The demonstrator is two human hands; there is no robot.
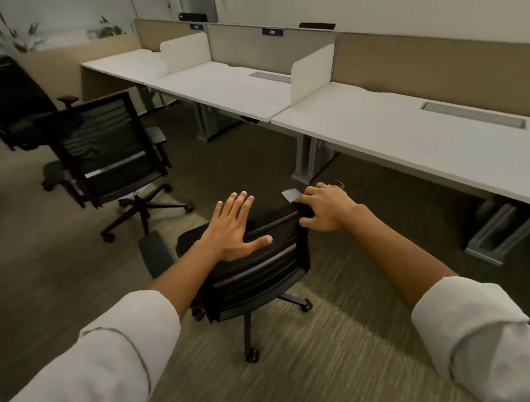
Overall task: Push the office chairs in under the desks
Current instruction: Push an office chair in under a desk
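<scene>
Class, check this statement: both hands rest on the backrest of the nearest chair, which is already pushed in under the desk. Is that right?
Not quite. The head view shows the left hand and right hand on the nearest chair, but it stands clear of the desk, not yet pushed under.

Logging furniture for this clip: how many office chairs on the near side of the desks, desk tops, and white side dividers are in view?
Office chairs: 3, the held chair, the middle chair, the far-left chair
Desk tops: 3
White side dividers: 2
Total: 8
</scene>
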